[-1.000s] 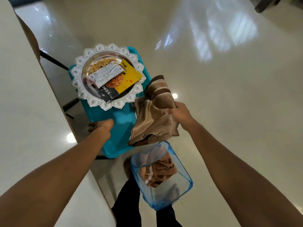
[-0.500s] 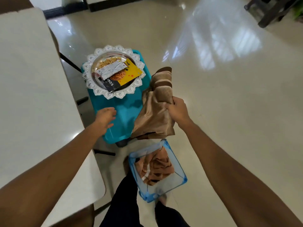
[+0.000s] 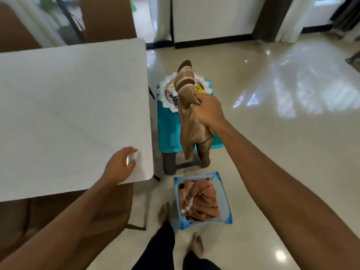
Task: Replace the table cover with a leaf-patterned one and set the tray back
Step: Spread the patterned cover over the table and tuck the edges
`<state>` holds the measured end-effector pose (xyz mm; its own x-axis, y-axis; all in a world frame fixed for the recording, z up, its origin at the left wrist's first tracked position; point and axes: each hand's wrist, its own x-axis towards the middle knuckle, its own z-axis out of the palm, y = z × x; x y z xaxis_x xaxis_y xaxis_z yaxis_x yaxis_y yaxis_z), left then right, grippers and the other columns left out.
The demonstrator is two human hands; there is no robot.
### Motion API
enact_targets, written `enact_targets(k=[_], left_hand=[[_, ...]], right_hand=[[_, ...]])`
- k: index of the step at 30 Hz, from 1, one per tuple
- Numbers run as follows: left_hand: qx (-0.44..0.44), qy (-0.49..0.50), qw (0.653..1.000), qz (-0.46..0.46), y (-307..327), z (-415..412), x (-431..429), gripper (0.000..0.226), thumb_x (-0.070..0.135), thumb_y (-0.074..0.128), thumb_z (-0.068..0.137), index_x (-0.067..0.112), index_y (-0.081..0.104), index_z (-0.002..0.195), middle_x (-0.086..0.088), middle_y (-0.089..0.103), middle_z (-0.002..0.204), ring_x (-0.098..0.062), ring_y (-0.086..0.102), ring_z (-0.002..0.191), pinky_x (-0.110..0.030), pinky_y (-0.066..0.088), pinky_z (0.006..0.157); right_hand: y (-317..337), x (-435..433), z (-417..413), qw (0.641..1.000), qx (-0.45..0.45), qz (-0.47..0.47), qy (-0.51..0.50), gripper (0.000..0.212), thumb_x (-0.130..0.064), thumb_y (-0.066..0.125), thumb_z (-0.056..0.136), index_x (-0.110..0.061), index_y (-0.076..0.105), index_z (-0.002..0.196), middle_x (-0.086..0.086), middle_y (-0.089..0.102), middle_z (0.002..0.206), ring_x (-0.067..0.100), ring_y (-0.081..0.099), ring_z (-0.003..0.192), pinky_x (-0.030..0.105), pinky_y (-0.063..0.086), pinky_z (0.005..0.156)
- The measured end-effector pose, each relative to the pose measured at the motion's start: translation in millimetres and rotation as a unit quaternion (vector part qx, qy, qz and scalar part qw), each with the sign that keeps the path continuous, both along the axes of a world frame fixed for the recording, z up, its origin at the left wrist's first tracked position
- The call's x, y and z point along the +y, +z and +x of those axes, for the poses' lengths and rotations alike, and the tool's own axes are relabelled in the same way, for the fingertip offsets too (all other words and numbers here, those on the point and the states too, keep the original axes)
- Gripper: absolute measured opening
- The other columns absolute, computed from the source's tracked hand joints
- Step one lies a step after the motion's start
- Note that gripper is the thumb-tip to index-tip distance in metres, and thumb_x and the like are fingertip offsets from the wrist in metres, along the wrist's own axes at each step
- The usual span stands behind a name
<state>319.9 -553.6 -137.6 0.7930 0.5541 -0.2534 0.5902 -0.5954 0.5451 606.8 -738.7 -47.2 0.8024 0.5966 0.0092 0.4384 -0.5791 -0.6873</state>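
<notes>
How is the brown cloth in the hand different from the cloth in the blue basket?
The tan-and-dark-brown cloth hangs bunched from the right hand, above the teal stool. The peach-orange cloth lies crumpled in the blue mesh basket on the floor, untouched. Its colour is lighter and pinker. Both are soft, folded fabric.

Daylight is pouring in from the windows at the far right, throwing broad white glare across the glossy floor (image 3: pixel 292 90). The desk (image 3: pixel 68 106) is reading bright and nearly washed out. The wide lens is bending the edges, and the left hand (image 3: pixel 120 166) is smearing with motion blur.
</notes>
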Motion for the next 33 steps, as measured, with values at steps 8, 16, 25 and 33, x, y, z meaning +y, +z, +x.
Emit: enact_targets(k=[8, 16, 25, 33], left_hand=[[0.081, 0.1, 0.992, -0.014, 23, -144, 55, 0.054, 0.027, 0.056, 0.1, 0.017, 0.041, 0.15, -0.006, 0.039, 0.157, -0.026, 0.041, 0.142, -0.043, 0.036, 0.115], [0.0, 0.252, 0.967, -0.051, 29, -235, 137, 0.054, 0.028, 0.051, 0.103, 0.017, 0.033, 0.153, -0.009, 0.037, 0.157, -0.031, 0.038, 0.142, -0.046, 0.032, 0.117], [-0.064, 0.043, 0.994, -0.073, -7, -315, 255, 0.051, 0.023, 0.053, 0.101, 0.025, 0.037, 0.15, 0.002, 0.036, 0.157, -0.017, 0.034, 0.144, -0.03, 0.024, 0.117], [-0.106, 0.117, 0.984, -0.076, 4, -348, 308, 0.056, 0.031, 0.062, 0.096, 0.024, 0.04, 0.147, -0.001, 0.042, 0.152, -0.02, 0.043, 0.137, -0.039, 0.037, 0.112]], right_hand=[[46, 159, -160, 0.973, -0.171, 0.001, 0.157, 0.033, -0.027, 0.048, 0.088, -0.033, 0.063, 0.117, -0.007, 0.069, 0.103, 0.02, 0.066, 0.086, 0.036, 0.058, 0.077], [-37, 241, -303, 0.954, -0.112, -0.141, 0.24, 0.047, -0.048, 0.051, 0.096, -0.022, 0.053, 0.135, 0.005, 0.055, 0.136, 0.029, 0.05, 0.126, 0.049, 0.043, 0.102], [-119, 316, -387, 0.97, -0.095, -0.222, 0.023, 0.077, -0.08, 0.018, 0.091, -0.043, 0.012, 0.158, 0.011, 0.001, 0.169, 0.034, -0.007, 0.155, 0.06, -0.01, 0.12], [-70, 447, -477, 0.968, 0.188, -0.167, 0.001, 0.09, -0.074, 0.036, 0.09, -0.026, 0.012, 0.162, 0.012, 0.006, 0.169, 0.033, 0.006, 0.155, 0.055, 0.007, 0.124]])
